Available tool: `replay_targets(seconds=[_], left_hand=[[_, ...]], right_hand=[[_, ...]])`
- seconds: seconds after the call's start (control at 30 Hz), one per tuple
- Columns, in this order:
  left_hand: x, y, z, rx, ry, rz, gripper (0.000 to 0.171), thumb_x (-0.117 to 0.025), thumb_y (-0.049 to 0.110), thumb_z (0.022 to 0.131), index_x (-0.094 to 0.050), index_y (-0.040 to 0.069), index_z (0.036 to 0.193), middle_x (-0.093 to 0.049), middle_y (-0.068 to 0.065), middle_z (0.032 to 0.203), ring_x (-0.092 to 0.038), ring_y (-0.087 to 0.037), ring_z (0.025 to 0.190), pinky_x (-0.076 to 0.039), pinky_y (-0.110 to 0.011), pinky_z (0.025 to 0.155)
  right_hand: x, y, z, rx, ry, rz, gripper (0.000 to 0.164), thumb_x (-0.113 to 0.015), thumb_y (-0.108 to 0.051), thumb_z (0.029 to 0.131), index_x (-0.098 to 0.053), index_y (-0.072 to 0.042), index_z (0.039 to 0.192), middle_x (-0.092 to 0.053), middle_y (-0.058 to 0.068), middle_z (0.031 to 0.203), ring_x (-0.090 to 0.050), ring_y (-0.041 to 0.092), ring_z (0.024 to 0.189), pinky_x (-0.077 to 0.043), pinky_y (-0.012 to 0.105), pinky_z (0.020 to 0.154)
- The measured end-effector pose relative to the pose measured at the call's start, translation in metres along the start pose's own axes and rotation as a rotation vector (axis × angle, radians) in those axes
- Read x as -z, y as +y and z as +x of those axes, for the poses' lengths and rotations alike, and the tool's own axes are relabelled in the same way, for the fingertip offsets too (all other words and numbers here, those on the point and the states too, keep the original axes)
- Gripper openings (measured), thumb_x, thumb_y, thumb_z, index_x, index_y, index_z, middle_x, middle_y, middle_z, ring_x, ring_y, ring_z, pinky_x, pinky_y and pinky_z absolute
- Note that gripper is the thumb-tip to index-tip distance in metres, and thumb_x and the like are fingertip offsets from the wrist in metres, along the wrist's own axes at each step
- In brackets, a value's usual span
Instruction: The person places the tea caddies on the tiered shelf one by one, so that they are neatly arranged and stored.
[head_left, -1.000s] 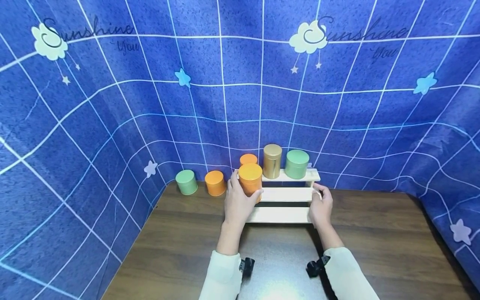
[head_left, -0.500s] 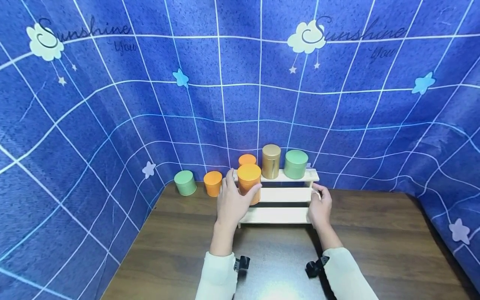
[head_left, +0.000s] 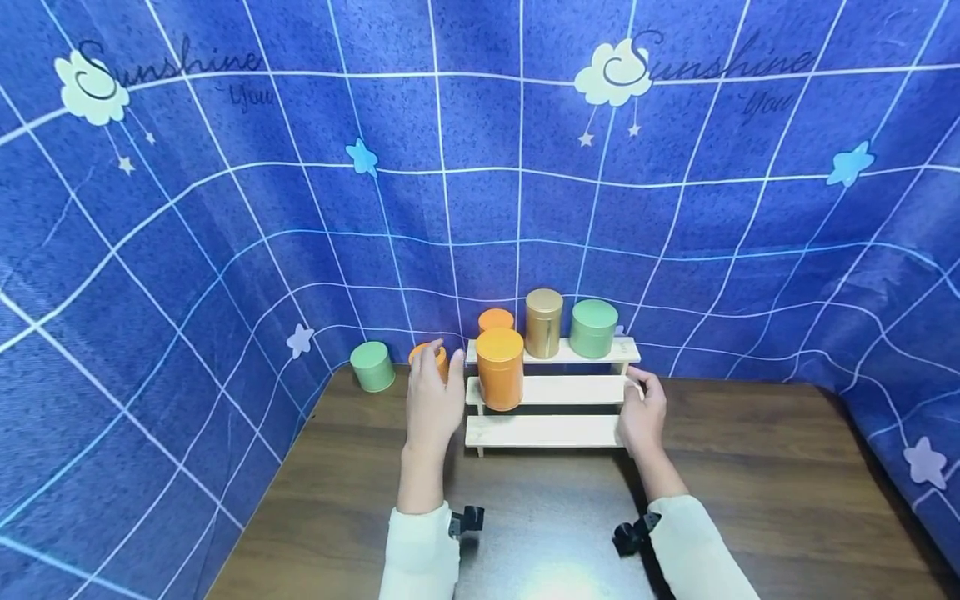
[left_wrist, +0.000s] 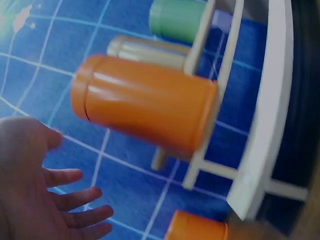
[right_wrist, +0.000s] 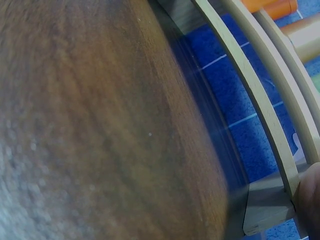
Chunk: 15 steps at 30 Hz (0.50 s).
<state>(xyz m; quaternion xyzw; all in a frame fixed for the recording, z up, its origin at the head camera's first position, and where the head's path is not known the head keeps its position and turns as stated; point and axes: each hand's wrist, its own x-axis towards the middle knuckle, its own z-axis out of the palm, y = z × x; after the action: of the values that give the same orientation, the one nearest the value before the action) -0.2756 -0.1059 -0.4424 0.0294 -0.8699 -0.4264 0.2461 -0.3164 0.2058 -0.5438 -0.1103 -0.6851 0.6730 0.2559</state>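
My left hand [head_left: 435, 404] holds nothing. Its fingers are extended and apart, overlapping a small orange tin [head_left: 442, 365] on the table in the head view. To its right, a tall orange canister [head_left: 500, 372] with a lid stands upright at the left end of the middle tier of a pale wooden three-step rack [head_left: 562, 431]. In the left wrist view this canister [left_wrist: 147, 102] is apart from the spread fingers [left_wrist: 82, 202]. My right hand [head_left: 642, 415] grips the rack's right end; in the right wrist view only a bit of it shows at the edge.
On the top tier stand a small orange tin [head_left: 495, 317], partly hidden, a tall gold canister [head_left: 543, 323] and a green tin [head_left: 594, 329]. Another green tin [head_left: 372, 367] is on the wooden table [head_left: 750, 483] at the back left. A blue patterned curtain [head_left: 480, 200] hangs behind.
My left hand has let go of the tall orange canister and moved left, toward the small orange tin on the table. The canister stays on the middle tier. My right hand keeps its place.
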Motion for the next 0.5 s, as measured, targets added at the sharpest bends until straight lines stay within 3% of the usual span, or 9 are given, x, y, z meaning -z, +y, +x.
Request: replay_targets(seconds=[0.17,0.33,0.5], left_hand=[[-0.002,-0.021,0.005,0.008,0.023,0.088,0.042,-0.059,0.026,0.106,-0.060,0.003,0.141,-0.057,-0.024,0.145,-0.056,-0.047,0.133,-0.047,-0.060,0.111],[-0.004,-0.039,0.009,0.071,0.006,0.124,0.047,-0.067,0.026,0.101,-0.061,0.004,0.142,-0.055,-0.026,0.144,-0.051,-0.047,0.136,-0.044,-0.060,0.113],[-0.007,-0.049,0.016,0.086,-0.004,0.148,0.050,-0.072,0.026,0.098,-0.063,0.005,0.143,-0.052,-0.028,0.146,-0.047,-0.048,0.139,-0.041,-0.059,0.116]], right_hand=[[0.001,0.002,0.001,-0.005,0.005,-0.004,0.032,-0.049,0.000,0.103,-0.065,0.003,0.130,-0.064,0.020,0.131,-0.052,0.018,0.113,-0.041,0.021,0.094],[0.000,0.004,0.001,-0.013,-0.001,-0.008,0.032,-0.048,0.000,0.103,-0.064,0.002,0.131,-0.064,0.019,0.132,-0.052,0.014,0.110,-0.042,0.020,0.093],[0.000,0.002,0.000,-0.004,-0.004,-0.012,0.032,-0.049,-0.001,0.103,-0.063,0.003,0.131,-0.064,0.019,0.130,-0.052,0.010,0.104,-0.042,0.016,0.089]])
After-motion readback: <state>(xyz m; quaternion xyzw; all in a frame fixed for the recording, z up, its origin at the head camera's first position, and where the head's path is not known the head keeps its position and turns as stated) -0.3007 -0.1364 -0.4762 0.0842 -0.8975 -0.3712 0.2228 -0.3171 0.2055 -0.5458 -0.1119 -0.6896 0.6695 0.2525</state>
